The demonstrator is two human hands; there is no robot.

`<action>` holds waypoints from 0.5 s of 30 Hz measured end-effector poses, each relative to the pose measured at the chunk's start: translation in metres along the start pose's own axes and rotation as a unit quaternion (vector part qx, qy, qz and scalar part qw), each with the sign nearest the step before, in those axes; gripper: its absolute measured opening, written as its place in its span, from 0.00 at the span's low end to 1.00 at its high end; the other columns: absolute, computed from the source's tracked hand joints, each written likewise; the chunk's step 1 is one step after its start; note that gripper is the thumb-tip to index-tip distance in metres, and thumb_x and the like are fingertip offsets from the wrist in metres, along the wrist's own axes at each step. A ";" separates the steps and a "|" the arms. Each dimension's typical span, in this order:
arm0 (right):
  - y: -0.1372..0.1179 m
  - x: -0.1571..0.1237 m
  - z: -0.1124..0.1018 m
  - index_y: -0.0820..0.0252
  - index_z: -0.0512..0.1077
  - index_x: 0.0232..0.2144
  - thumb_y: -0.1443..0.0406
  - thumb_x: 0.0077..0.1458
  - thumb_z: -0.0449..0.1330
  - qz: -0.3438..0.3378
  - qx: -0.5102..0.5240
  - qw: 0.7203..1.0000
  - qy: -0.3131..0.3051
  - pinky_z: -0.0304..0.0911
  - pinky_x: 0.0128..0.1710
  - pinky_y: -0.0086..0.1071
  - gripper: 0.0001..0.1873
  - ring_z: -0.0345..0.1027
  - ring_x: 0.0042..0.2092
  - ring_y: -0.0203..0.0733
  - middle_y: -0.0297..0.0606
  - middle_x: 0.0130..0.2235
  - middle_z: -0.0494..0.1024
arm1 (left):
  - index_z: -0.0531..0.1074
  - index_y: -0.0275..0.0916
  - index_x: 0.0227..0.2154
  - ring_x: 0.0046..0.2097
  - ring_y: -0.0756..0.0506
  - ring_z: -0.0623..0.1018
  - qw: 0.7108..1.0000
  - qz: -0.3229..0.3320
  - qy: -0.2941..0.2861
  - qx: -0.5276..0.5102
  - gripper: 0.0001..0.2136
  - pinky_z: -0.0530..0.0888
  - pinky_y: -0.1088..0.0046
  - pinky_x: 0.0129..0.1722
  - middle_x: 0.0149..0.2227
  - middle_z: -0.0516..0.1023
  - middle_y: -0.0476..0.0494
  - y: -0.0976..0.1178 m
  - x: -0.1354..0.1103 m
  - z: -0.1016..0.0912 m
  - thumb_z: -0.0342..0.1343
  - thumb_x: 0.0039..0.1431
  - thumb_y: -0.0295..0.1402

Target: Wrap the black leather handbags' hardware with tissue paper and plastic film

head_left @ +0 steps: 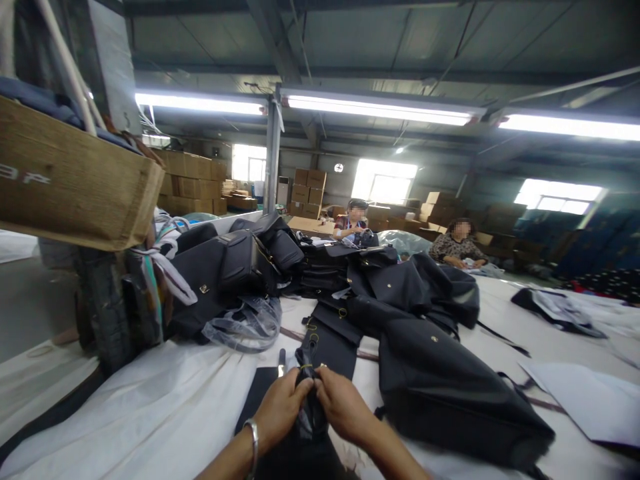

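Observation:
My left hand [281, 408], with a silver bangle at the wrist, and my right hand [341, 405] are side by side low in the middle of the view. Both pinch the same black strap piece [307, 365], which has a small gold fitting at its top. The piece lies on a flat black panel [327, 347] on the white-covered table [165, 407]. A large black bag [440, 380] rests just right of my right hand.
A heap of black bags [240, 267] and clear plastic wrap [247, 323] fills the table's middle. A cardboard box [75, 180] juts in at upper left. Two people [356, 223] sit at the far side. White sheets [590, 400] lie at right.

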State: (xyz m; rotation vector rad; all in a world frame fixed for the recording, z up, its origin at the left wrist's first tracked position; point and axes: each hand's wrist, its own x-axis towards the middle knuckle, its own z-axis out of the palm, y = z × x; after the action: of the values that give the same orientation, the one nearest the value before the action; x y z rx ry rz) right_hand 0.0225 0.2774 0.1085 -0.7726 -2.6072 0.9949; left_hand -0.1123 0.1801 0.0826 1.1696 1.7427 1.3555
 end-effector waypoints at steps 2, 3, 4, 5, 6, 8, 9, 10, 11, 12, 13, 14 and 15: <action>0.004 0.003 -0.002 0.59 0.69 0.38 0.64 0.60 0.50 0.015 -0.026 1.000 0.002 0.58 0.43 0.38 0.09 0.71 0.43 0.51 0.47 0.39 0.78 | 0.72 0.40 0.27 0.28 0.47 0.71 1.000 -0.012 0.000 -0.010 0.13 0.62 0.74 0.28 0.24 0.72 0.51 -0.003 0.007 0.000 0.55 0.57 0.44; 0.008 0.005 -0.004 0.59 0.70 0.36 0.64 0.59 0.52 0.023 -0.033 0.999 0.000 0.58 0.42 0.38 0.08 0.71 0.43 0.52 0.47 0.38 0.78 | 0.72 0.39 0.25 0.27 0.48 0.70 0.999 -0.024 -0.008 -0.019 0.13 0.62 0.75 0.27 0.22 0.72 0.51 -0.005 0.011 -0.002 0.57 0.55 0.44; 0.012 0.008 -0.007 0.58 0.71 0.34 0.65 0.57 0.54 0.033 -0.035 0.999 -0.003 0.58 0.41 0.37 0.06 0.72 0.42 0.51 0.45 0.36 0.78 | 0.71 0.38 0.22 0.24 0.48 0.69 0.998 -0.042 -0.019 -0.032 0.15 0.61 0.75 0.25 0.20 0.71 0.52 -0.009 0.016 -0.004 0.58 0.54 0.45; 0.017 0.011 -0.010 0.58 0.71 0.32 0.65 0.56 0.56 0.043 -0.030 0.999 -0.009 0.58 0.40 0.36 0.05 0.72 0.40 0.49 0.42 0.34 0.78 | 0.71 0.38 0.20 0.22 0.49 0.68 0.996 -0.063 -0.030 -0.046 0.16 0.60 0.75 0.23 0.18 0.69 0.52 -0.012 0.021 -0.007 0.59 0.53 0.46; 0.023 0.015 -0.012 0.58 0.71 0.30 0.64 0.55 0.57 0.054 -0.020 0.998 -0.015 0.59 0.39 0.34 0.04 0.73 0.37 0.46 0.40 0.31 0.78 | 0.70 0.38 0.18 0.19 0.50 0.66 0.993 -0.087 -0.038 -0.063 0.18 0.60 0.75 0.21 0.16 0.68 0.53 -0.016 0.025 -0.009 0.59 0.52 0.47; 0.034 0.024 -0.012 0.58 0.71 0.29 0.63 0.56 0.56 0.088 0.016 0.996 -0.024 0.61 0.33 0.30 0.07 0.73 0.30 0.41 0.35 0.26 0.76 | 0.69 0.38 0.19 0.15 0.51 0.63 0.985 -0.132 -0.035 -0.104 0.20 0.60 0.75 0.18 0.14 0.65 0.55 -0.025 0.034 -0.013 0.57 0.53 0.50; 0.038 0.030 -0.008 0.59 0.70 0.29 0.62 0.57 0.54 0.111 0.039 0.993 -0.023 0.61 0.29 0.28 0.08 0.72 0.27 0.39 0.34 0.24 0.75 | 0.69 0.38 0.21 0.15 0.52 0.63 0.980 -0.152 -0.023 -0.125 0.20 0.61 0.75 0.18 0.14 0.66 0.56 -0.029 0.038 -0.013 0.56 0.54 0.51; 0.041 0.035 -0.002 0.59 0.69 0.29 0.62 0.59 0.52 0.137 0.063 0.988 -0.017 0.62 0.27 0.28 0.10 0.72 0.25 0.38 0.34 0.23 0.74 | 0.69 0.38 0.23 0.16 0.52 0.64 0.974 -0.171 -0.007 -0.147 0.20 0.64 0.75 0.19 0.15 0.66 0.56 -0.033 0.042 -0.011 0.54 0.56 0.51; 0.042 0.040 0.007 0.60 0.68 0.30 0.62 0.60 0.49 0.163 0.087 0.983 -0.010 0.62 0.24 0.28 0.12 0.72 0.23 0.39 0.35 0.23 0.73 | 0.70 0.37 0.25 0.17 0.52 0.66 0.968 -0.189 0.011 -0.167 0.20 0.66 0.75 0.20 0.17 0.68 0.56 -0.037 0.045 -0.009 0.53 0.58 0.51; 0.042 0.043 0.016 0.60 0.67 0.30 0.62 0.61 0.46 0.187 0.110 0.976 -0.001 0.63 0.23 0.28 0.13 0.72 0.23 0.39 0.35 0.24 0.73 | 0.70 0.37 0.27 0.18 0.52 0.68 0.960 -0.207 0.029 -0.186 0.19 0.68 0.74 0.21 0.19 0.69 0.55 -0.041 0.048 -0.007 0.52 0.60 0.50; 0.041 0.045 0.026 0.60 0.65 0.31 0.62 0.62 0.45 0.204 0.133 0.970 0.006 0.63 0.22 0.28 0.13 0.72 0.22 0.39 0.36 0.24 0.72 | 0.70 0.36 0.29 0.20 0.52 0.69 0.952 -0.225 0.046 -0.202 0.18 0.69 0.74 0.23 0.21 0.70 0.55 -0.046 0.051 -0.004 0.51 0.62 0.48; 0.040 0.045 0.035 0.60 0.64 0.31 0.62 0.62 0.44 0.214 0.153 0.965 0.010 0.64 0.21 0.28 0.13 0.72 0.22 0.39 0.35 0.25 0.72 | 0.71 0.36 0.31 0.21 0.52 0.70 0.943 -0.241 0.063 -0.218 0.18 0.70 0.74 0.24 0.23 0.71 0.54 -0.051 0.054 -0.002 0.50 0.63 0.47; 0.038 0.044 0.042 0.59 0.64 0.30 0.61 0.62 0.45 0.216 0.171 0.961 0.013 0.64 0.21 0.28 0.12 0.72 0.22 0.39 0.34 0.25 0.71 | 0.71 0.35 0.33 0.22 0.53 0.71 0.935 -0.256 0.080 -0.234 0.17 0.71 0.74 0.24 0.25 0.72 0.53 -0.056 0.057 -0.001 0.50 0.64 0.46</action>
State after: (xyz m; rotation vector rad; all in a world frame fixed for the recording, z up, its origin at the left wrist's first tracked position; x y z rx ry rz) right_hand -0.0157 0.3024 0.0539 -1.2720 -2.1913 1.4888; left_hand -0.1512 0.2271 0.0308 0.3203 1.5556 1.4416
